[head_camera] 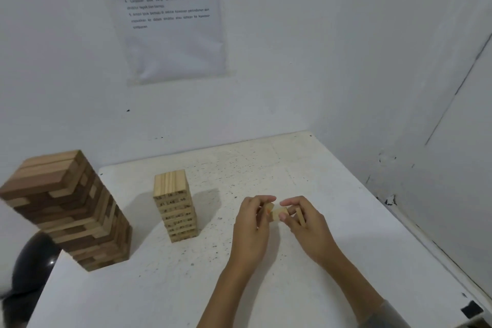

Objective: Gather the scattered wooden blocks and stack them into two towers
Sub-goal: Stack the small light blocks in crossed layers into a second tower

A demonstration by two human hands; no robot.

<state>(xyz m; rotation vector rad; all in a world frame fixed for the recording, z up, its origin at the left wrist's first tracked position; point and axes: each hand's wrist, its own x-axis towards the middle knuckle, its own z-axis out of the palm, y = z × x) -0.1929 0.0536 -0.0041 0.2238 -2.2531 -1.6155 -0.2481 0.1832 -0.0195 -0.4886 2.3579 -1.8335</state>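
A white table in a white-walled corner, seen from above. Two towers already stand on it. The big tower, of darker wood, rises at nine o'clock near the table's left edge. The small tower, pale with printed numbers, stands just right of it, towards ten o'clock from the hands.

At the table's centre, the left hand and right hand meet, fingers curled, pinching a few pale blocks between them just above the surface. How many they hold cannot be told.

No loose blocks show elsewhere on the table, so the gathering looks nearly finished. What seems left is placing these last blocks, probably on the small tower.

A printed sheet hangs on the wall at twelve o'clock.
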